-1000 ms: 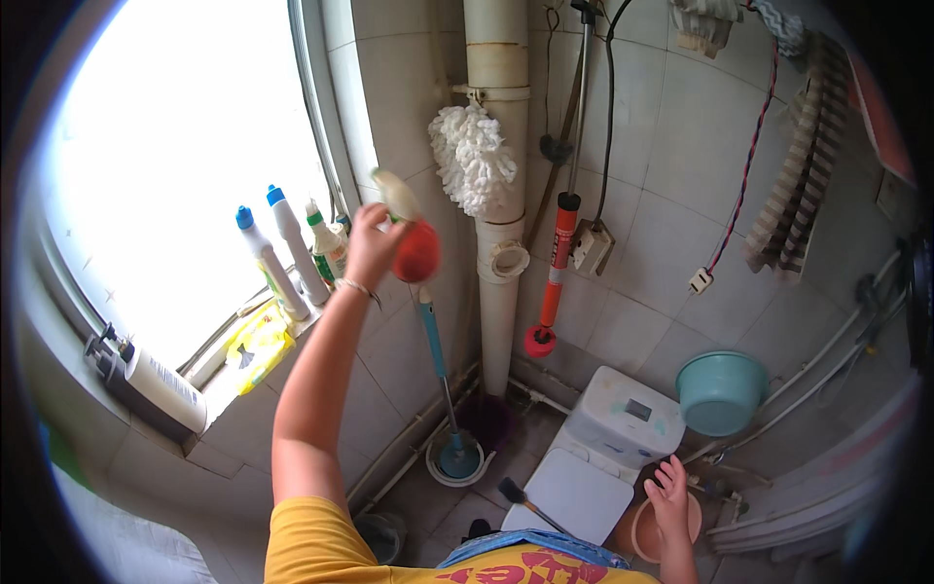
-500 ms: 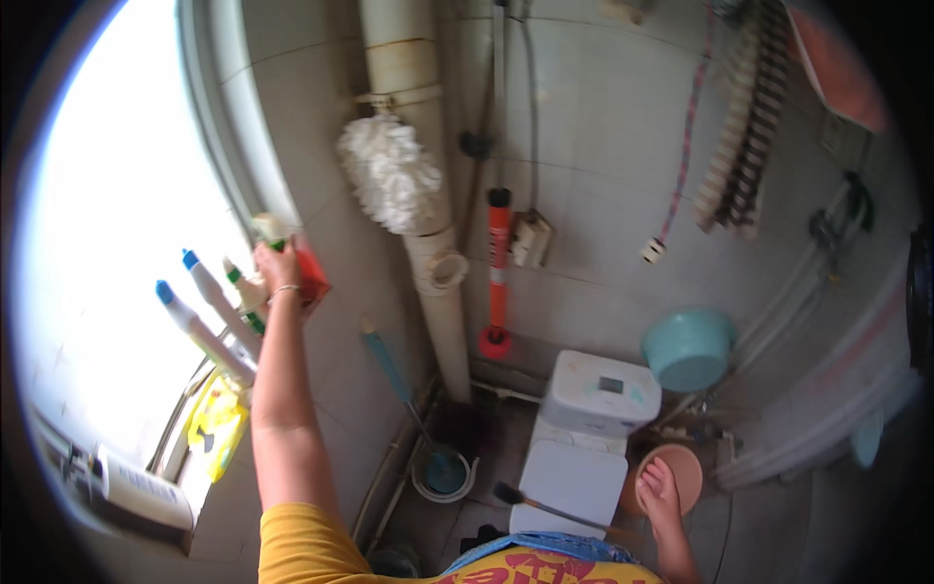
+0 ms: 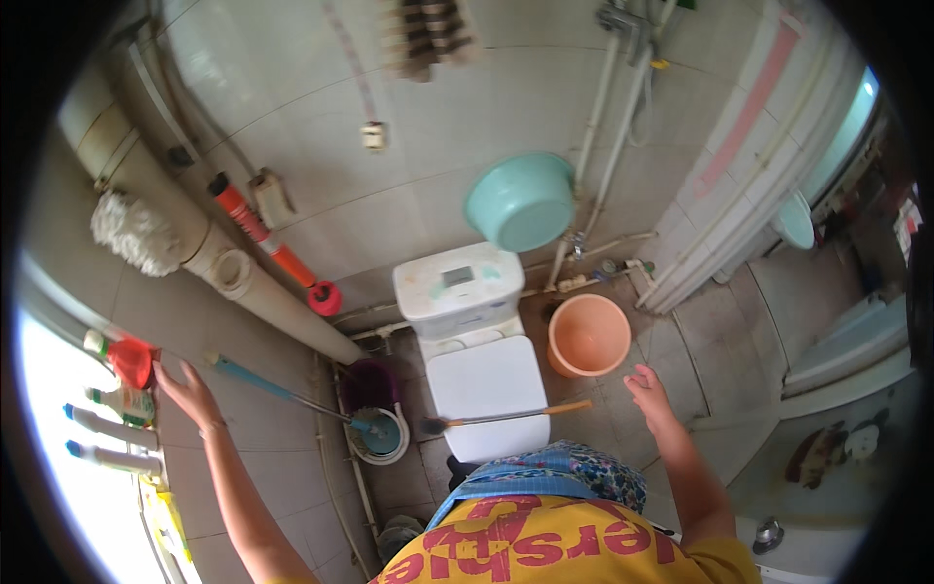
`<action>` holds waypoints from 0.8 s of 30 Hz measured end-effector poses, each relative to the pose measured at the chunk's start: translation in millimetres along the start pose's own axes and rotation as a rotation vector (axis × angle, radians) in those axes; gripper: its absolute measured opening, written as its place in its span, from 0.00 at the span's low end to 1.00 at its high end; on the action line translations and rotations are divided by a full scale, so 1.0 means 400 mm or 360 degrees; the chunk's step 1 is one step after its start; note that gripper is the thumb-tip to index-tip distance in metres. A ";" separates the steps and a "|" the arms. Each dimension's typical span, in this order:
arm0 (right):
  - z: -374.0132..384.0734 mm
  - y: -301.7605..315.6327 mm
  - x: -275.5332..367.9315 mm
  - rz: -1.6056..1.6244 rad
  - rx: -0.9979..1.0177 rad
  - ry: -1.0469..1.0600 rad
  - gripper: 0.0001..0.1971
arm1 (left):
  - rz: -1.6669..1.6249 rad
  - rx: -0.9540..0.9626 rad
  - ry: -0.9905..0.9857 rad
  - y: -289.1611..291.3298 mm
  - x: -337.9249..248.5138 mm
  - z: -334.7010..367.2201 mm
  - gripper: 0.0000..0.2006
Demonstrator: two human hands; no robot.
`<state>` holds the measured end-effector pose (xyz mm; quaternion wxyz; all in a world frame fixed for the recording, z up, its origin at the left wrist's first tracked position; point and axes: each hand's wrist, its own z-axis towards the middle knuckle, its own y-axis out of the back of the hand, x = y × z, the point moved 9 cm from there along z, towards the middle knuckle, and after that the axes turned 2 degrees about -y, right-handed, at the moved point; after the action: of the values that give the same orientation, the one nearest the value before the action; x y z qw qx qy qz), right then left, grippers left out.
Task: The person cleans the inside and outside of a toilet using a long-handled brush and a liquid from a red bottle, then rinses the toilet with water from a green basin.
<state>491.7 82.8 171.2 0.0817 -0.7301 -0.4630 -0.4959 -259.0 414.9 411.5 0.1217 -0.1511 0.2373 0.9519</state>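
In the head view, the left hand (image 3: 190, 394) is spread with nothing in its grasp, its fingertips right beside the red bottle (image 3: 132, 362) near the window (image 3: 53, 477); whether they touch it I cannot tell. That bottle stands next to 1 green-and-white bottle (image 3: 125, 403) and 2 blue-capped bottles (image 3: 115, 428). The right hand (image 3: 654, 399), fingers loosely bent and apart, holds nothing near the orange bucket (image 3: 562, 364).

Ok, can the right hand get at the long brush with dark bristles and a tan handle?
Probably yes: the right hand looks empty, and the brush lies with its handle jutting past the white rectangular toilet lid on that side. Nothing visible blocks the way, though height is hard to judge.
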 end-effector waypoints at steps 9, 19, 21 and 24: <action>0.366 0.732 -0.501 0.0202 -0.0416 -0.0500 0.34 | -0.0645 0.1611 -0.0029 -0.155 -0.703 -0.985 0.21; 0.350 1.245 -0.396 0.0338 -0.1087 -0.0503 0.32 | -0.1201 0.2313 -0.0757 -0.210 -1.477 -1.272 0.21; 0.396 1.297 -0.391 0.0295 -0.1081 -0.0469 0.31 | -0.1162 0.2427 -0.0800 -0.295 -1.492 -1.330 0.21; 0.490 1.380 -0.397 0.0199 -0.1120 -0.0402 0.30 | -0.0898 0.2591 -0.0979 -0.426 -1.460 -1.439 0.23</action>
<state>1024.0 -206.3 134.9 -0.2016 -0.7957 -0.2253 -0.5248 464.9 186.6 57.9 0.4767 0.1892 0.7466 0.4238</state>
